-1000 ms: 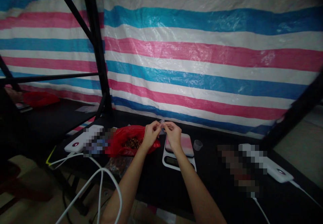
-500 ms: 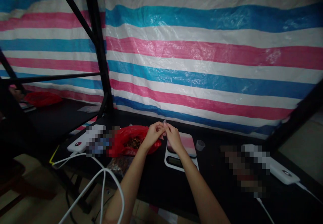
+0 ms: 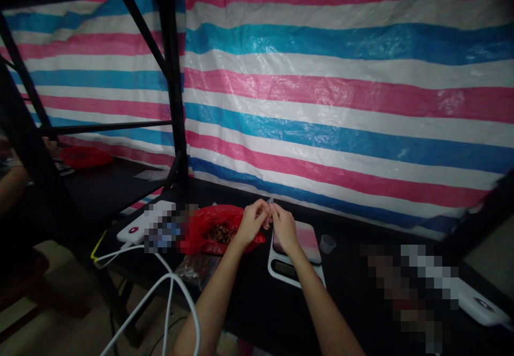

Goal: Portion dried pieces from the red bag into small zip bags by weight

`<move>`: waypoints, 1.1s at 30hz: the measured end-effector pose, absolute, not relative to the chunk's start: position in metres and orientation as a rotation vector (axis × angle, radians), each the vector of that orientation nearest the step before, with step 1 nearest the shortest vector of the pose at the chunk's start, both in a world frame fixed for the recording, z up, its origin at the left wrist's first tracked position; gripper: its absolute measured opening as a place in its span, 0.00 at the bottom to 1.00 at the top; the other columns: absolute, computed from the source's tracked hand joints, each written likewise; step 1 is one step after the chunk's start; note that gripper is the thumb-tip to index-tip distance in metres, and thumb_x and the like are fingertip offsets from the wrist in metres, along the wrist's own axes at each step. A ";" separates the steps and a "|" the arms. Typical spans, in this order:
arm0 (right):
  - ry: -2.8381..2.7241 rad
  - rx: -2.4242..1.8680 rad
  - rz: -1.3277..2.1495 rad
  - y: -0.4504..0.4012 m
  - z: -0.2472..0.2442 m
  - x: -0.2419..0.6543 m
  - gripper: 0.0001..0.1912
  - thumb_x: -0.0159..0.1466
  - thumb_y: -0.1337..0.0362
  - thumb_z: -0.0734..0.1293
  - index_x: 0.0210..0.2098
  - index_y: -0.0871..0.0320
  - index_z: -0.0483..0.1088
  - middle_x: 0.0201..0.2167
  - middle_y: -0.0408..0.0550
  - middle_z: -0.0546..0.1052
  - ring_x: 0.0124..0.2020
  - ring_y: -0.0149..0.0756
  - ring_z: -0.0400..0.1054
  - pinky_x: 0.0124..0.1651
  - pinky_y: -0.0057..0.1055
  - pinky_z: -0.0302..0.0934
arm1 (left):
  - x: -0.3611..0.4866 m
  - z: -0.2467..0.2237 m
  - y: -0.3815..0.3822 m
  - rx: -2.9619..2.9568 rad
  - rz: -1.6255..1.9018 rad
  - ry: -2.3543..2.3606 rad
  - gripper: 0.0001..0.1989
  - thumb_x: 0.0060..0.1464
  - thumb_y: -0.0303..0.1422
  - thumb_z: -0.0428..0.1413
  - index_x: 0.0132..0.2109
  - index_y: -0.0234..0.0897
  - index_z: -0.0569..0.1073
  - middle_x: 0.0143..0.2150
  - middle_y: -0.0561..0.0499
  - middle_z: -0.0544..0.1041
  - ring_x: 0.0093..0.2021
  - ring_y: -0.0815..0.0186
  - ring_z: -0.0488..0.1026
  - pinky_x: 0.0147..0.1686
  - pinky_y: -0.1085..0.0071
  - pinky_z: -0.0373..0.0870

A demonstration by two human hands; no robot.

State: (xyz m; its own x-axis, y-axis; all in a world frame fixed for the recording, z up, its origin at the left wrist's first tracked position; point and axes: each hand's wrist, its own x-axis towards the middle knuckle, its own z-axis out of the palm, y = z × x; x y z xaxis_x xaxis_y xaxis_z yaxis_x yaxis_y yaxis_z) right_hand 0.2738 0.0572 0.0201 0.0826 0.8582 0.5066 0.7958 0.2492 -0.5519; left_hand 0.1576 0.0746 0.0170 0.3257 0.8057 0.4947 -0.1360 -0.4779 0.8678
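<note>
My left hand [image 3: 254, 222] and my right hand [image 3: 283, 227] meet above the table, fingers pinched on a small clear plastic bag [image 3: 270, 203] whose tip shows between them. Left of my left hand lies an open red plastic bag [image 3: 196, 230] holding brown dried pieces [image 3: 220, 233]. Beneath my right hand is a white kitchen scale [image 3: 307, 241] with a dark display at its front. A small clear cup [image 3: 327, 244] stands right of the scale.
A clear bag of brown pieces [image 3: 195, 267] lies at the front edge. White power strips [image 3: 140, 227] [image 3: 477, 302] sit on both sides, with a looping white cable [image 3: 171, 278]. Another person's arm [image 3: 14, 184] and a red bag [image 3: 85, 157] are at far left, beyond the black frame.
The view has shifted, so the scene sits lower and further right. Both hands stay together on the small clear bag. More of the other person's arm shows at far left.
</note>
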 end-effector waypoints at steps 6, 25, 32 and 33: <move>-1.686 -1.525 0.058 0.055 0.020 0.270 0.22 0.65 0.56 0.48 0.25 0.57 0.65 0.18 0.44 0.69 0.22 0.32 0.63 0.27 0.26 0.48 | 0.158 0.018 0.071 1.665 1.318 0.639 0.14 0.55 0.43 0.48 0.32 0.35 0.65 0.22 0.55 0.69 0.20 0.71 0.69 0.21 0.76 0.68; -1.713 -1.504 -0.148 0.036 0.030 0.259 0.19 0.65 0.58 0.52 0.29 0.57 0.70 0.24 0.47 0.75 0.23 0.33 0.65 0.26 0.27 0.46 | 0.138 0.027 0.069 1.846 1.564 0.939 0.14 0.51 0.38 0.54 0.43 0.36 0.70 0.25 0.55 0.71 0.24 0.70 0.67 0.26 0.77 0.63; -1.738 -1.400 -0.166 0.031 0.035 0.256 0.14 0.65 0.58 0.54 0.31 0.56 0.68 0.29 0.47 0.73 0.33 0.36 0.66 0.35 0.29 0.54 | 0.138 0.025 0.075 1.785 1.396 0.780 0.15 0.53 0.40 0.51 0.34 0.34 0.77 0.33 0.48 0.77 0.33 0.63 0.73 0.35 0.70 0.69; -1.725 -1.332 -0.178 0.031 0.036 0.255 0.13 0.64 0.58 0.55 0.33 0.56 0.67 0.33 0.48 0.73 0.37 0.37 0.65 0.40 0.31 0.55 | 0.138 0.025 0.076 1.672 1.420 0.762 0.16 0.52 0.41 0.51 0.36 0.33 0.76 0.34 0.47 0.78 0.33 0.62 0.74 0.33 0.69 0.70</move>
State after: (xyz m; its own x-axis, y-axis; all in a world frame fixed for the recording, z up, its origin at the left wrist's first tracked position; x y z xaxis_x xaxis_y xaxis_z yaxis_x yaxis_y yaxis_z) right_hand 0.2550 0.0306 0.0356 0.0081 0.6916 0.7223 0.8242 0.4044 -0.3964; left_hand 0.1382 0.0760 0.0248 0.1896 0.8442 0.5014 -0.0495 -0.5018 0.8636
